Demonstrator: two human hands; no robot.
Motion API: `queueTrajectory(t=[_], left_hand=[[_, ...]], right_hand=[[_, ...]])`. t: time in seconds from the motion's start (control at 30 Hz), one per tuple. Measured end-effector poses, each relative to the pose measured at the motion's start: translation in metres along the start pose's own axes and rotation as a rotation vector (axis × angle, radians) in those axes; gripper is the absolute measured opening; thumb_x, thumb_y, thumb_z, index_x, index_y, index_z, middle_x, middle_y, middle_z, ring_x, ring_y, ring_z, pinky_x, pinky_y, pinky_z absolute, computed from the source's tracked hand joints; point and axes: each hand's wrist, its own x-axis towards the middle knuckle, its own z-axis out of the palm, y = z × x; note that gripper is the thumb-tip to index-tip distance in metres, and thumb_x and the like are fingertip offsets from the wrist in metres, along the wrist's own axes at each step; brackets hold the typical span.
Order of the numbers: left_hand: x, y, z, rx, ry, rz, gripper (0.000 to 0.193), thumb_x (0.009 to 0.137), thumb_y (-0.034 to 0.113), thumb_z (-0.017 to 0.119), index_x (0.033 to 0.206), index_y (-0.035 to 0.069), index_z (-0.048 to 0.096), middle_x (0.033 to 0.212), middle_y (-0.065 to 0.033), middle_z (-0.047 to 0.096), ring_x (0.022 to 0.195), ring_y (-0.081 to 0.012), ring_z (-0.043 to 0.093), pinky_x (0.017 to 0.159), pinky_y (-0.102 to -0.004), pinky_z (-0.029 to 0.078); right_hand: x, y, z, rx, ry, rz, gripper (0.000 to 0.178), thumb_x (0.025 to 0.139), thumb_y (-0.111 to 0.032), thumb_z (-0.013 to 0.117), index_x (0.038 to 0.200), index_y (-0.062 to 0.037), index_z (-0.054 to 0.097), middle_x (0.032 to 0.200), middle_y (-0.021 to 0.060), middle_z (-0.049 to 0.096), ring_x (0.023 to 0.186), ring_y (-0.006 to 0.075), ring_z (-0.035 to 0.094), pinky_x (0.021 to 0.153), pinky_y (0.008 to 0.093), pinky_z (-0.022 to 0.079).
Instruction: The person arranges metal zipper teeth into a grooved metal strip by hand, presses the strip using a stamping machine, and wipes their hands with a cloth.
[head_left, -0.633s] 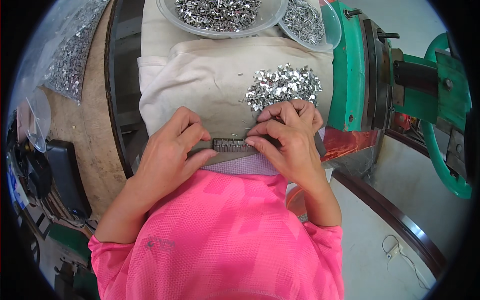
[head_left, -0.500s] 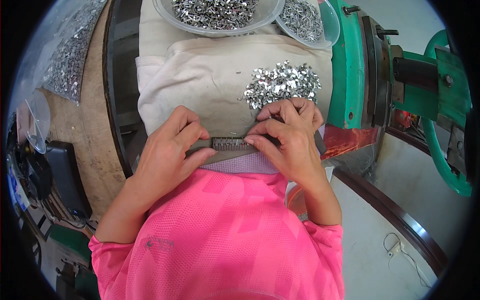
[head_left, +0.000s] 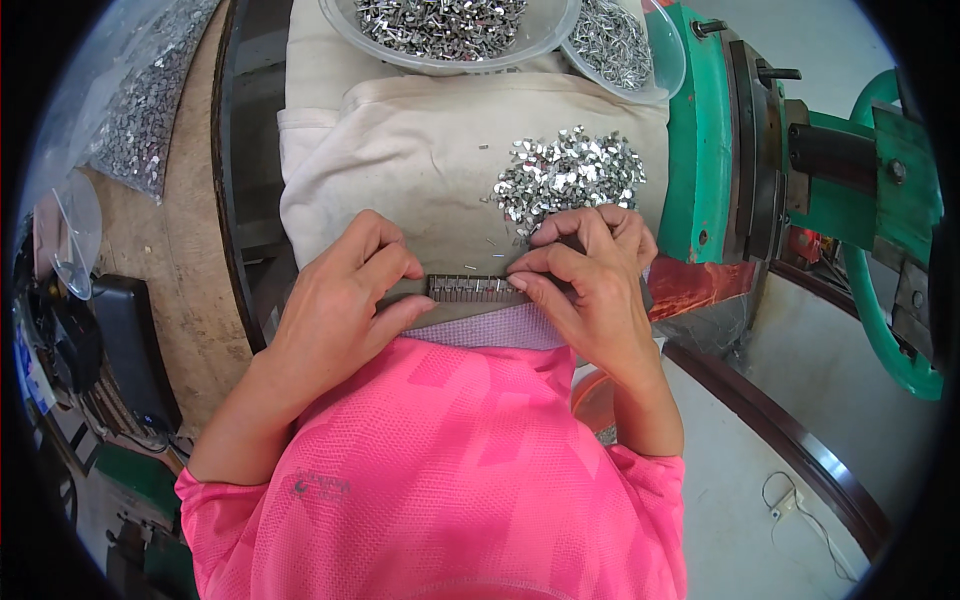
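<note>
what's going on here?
A person is working on a slotted metal strip with both hands: the left hand is at its left end, the right hand's thumb and forefinger at its right end. Whether they pinch anything is unclear. Beyond the strip, a pile of shiny metal bits lies on a beige cloth.

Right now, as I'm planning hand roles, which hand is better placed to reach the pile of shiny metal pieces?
Probably the right hand: it lies beside the near edge of the pile. The left hand is at the left end of the dark metal bar, farther from those pieces.
</note>
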Motion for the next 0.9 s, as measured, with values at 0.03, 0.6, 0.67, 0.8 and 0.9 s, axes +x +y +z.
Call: queueTrajectory(t=[0.03,0.6,0.67,0.8,0.9], left_hand=[[-0.001,-0.001,0.0,-0.001,0.003,0.005,0.031,0.072,0.01,0.084,0.093,0.003,0.062,0.101,-0.0103,0.055,0.085,-0.028,0.062,0.07,-0.035,0.05],[0.0,0.0,0.0,-0.005,-0.006,-0.011,0.03,0.074,0.014,0.083,0.093,0.004,0.062,0.103,-0.0097,0.055,0.083,-0.0275,0.061,0.068,-0.0351,0.049],[0.0,0.0,-0.001,-0.002,-0.006,0.015,0.03,0.074,0.014,0.083,0.094,0.004,0.063,0.102,-0.0094,0.054,0.082,-0.0272,0.06,0.067,-0.0353,0.049],[0.0,0.0,-0.002,0.006,-0.003,0.015,0.03,0.074,0.014,0.083,0.094,0.004,0.063,0.102,-0.0094,0.054,0.081,-0.0269,0.06,0.067,-0.0354,0.049],[0.0,0.0,-0.001,-0.003,0.013,0.032,0.03,0.074,0.013,0.083,0.094,0.004,0.063,0.102,-0.0095,0.054,0.081,-0.0268,0.06,0.067,-0.0353,0.049]], right_hand=[[-0.001,-0.001,0.0,-0.012,0.012,0.006,0.011,0.077,-0.023,0.079,0.084,-0.015,0.076,0.106,-0.0018,0.061,0.109,0.028,0.046,0.093,0.0454,0.026],[-0.005,-0.003,0.016,-0.072,0.089,0.006,0.014,0.079,-0.028,0.078,0.081,-0.0155,0.072,0.105,0.0014,0.059,0.107,0.0301,0.047,0.091,0.0479,0.026],[-0.004,-0.005,0.016,-0.066,0.094,0.01,0.014,0.079,-0.028,0.078,0.081,-0.0157,0.072,0.105,0.0012,0.059,0.107,0.0301,0.047,0.091,0.0479,0.026],[-0.003,-0.005,0.014,-0.088,0.095,0.008,0.013,0.078,-0.027,0.079,0.08,-0.016,0.073,0.106,0.0003,0.06,0.108,0.0301,0.047,0.092,0.0478,0.026],[-0.003,-0.004,0.007,-0.062,0.104,0.007,0.012,0.077,-0.026,0.08,0.08,-0.016,0.074,0.107,-0.0004,0.061,0.109,0.0296,0.047,0.092,0.0472,0.026]])
